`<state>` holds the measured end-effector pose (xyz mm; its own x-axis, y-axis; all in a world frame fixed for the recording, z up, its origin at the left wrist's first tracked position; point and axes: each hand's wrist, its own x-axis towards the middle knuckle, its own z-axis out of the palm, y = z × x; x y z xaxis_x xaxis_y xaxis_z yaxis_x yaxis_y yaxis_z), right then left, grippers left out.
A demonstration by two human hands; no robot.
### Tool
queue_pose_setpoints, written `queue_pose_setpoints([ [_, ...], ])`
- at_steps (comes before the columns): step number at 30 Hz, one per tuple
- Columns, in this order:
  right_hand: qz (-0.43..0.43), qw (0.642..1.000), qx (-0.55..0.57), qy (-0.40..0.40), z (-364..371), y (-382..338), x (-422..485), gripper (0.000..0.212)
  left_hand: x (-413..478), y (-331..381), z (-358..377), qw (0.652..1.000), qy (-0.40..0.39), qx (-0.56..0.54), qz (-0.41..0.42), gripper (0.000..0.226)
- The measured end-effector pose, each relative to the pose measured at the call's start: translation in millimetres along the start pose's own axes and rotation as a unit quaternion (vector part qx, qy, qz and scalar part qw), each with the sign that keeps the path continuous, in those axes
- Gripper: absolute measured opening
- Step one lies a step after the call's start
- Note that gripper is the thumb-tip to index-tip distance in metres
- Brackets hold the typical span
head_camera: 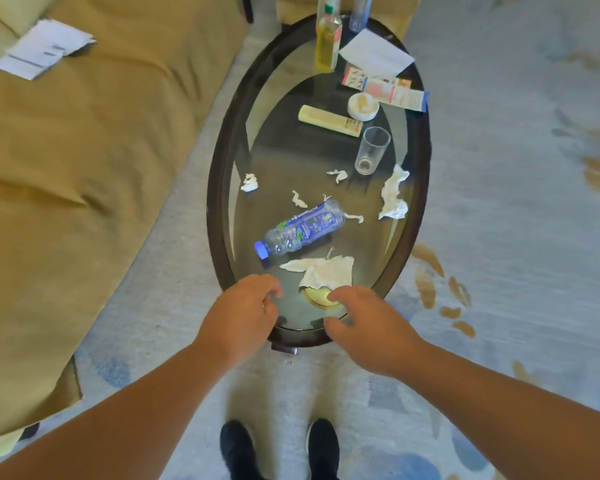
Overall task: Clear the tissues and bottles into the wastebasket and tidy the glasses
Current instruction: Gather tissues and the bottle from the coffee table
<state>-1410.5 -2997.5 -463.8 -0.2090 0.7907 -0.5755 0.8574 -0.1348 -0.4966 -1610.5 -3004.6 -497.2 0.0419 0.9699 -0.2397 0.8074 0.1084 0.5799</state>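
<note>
An empty plastic bottle (300, 228) with a blue cap lies on its side on the oval glass table (219, 202). A large white tissue (326, 271) is spread just past my hands, partly covering a small yellowish dish (317, 296). Another crumpled tissue (394, 194) lies at the right rim, and several small scraps (249, 182) are scattered mid-table. A clear drinking glass (371, 150) stands upright beyond them. My left hand (243, 315) hovers over the near rim, fingers loosely curled and empty. My right hand (364, 325) is spread beside the dish, holding nothing. No wastebasket is in view.
A yellow bottle (328, 43), a clear bottle (359, 12), a paper sheet (376, 53), boxes (392, 90), a white jar (362, 106) and a remote (329, 120) occupy the far end. A tan sofa (84, 150) with papers (42, 48) lies left. Patterned carpet (516, 202) surrounds the table.
</note>
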Motion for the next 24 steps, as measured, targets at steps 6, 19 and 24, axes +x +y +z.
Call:
queue_pose_setpoints([
  [6, 0.018, 1.0, 0.005, 0.012, -14, 2, 20, 0.043, 32, 3, 10, 0.999, -0.033, -0.02, 0.003, 0.019],
  [19, 0.086, 0.995, 0.03, 0.032, -20, 5, 83, 0.043, 93, -16, 34, 0.991, -0.118, 0.044, 0.045, 0.031],
  [24, 0.094, 0.995, 0.022, 0.004, -16, 27, 97, 0.043, 110, -14, 59, 0.986, -0.136, 0.06, 0.074, 0.036],
])
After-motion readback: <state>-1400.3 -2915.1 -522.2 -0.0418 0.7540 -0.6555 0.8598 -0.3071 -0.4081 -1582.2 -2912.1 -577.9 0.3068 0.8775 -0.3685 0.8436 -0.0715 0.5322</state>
